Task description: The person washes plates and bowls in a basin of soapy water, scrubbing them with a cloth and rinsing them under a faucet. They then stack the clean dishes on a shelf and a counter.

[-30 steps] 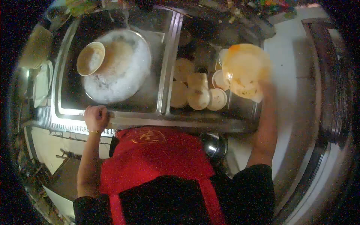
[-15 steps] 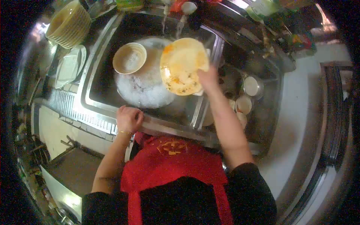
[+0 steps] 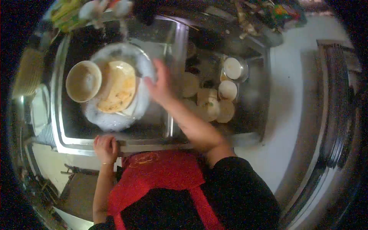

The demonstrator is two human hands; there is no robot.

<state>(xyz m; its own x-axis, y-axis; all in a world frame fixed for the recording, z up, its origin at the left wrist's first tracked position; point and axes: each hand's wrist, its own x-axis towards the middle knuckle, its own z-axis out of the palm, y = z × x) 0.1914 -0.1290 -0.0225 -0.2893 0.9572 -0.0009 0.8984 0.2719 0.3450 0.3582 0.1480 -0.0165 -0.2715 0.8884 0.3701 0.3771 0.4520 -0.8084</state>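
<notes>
A plate with orange food residue [image 3: 119,90] lies tilted in the foamy water of a round basin [image 3: 143,53], partly sunk in suds. Beside it on the left, a cream bowl [image 3: 83,81] sits in the basin, with a little foam inside. My right hand [image 3: 159,82] is just right of the plate, over the basin's right side; it is empty, with blurred fingers apart. Down at the front, my left hand [image 3: 106,148] rests with curled fingers on the metal sink's front edge [image 3: 153,147].
In the right-hand sink compartment stand several dirty bowls and cups [image 3: 227,91]. Stacked bowls [image 3: 28,73] and a white oval dish [image 3: 40,109] are at the left. Taps [image 3: 122,8] run at the back. A metal divider [image 3: 178,50] separates the two compartments.
My right hand has let go of the dirty plate, which now lies in the suds beside the bowl. My view has swung right; my left hand stays on the sink edge.
</notes>
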